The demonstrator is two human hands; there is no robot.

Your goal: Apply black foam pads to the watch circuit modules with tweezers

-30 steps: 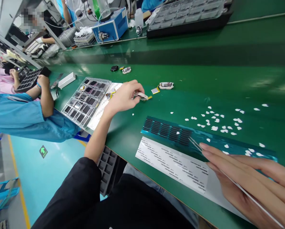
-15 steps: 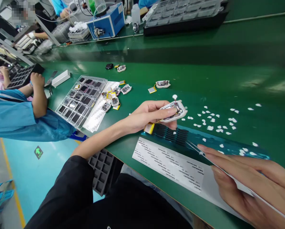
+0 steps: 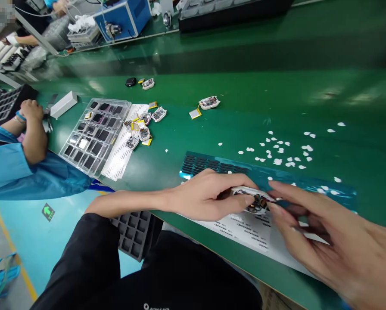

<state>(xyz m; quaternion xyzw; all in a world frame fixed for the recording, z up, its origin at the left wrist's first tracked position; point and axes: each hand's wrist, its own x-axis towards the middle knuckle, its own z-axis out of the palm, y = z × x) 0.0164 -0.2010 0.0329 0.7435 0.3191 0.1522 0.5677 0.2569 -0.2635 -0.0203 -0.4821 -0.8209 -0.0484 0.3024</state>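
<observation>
A white-rimmed device housing (image 3: 256, 201) with small electronics inside is held between the thumb and fingers of my left hand (image 3: 209, 194). The fingertips of my right hand (image 3: 325, 219) meet the housing's right end, thumb and index finger close together; whatever they pinch is too small to name. Below both hands lies a white printed sheet (image 3: 231, 229). A blue film strip (image 3: 296, 180) with rows of black pieces (image 3: 199, 162) runs behind them. Small white stickers (image 3: 277, 162) are scattered on the green table beyond my right hand.
Left of centre, open housings with yellow-edged batteries (image 3: 144, 133) lie beside a clear compartment tray (image 3: 99, 133). Another housing (image 3: 209, 102) lies farther back. At the left is a co-worker's blue sleeve (image 3: 12, 159). A blue box (image 3: 123, 19) and a black tray (image 3: 231, 17) stand at the back.
My left hand has brought the housing down and right over the sheet. My right hand has moved to its end; the tweezers seen in it before are mostly hidden. The view has shifted.
</observation>
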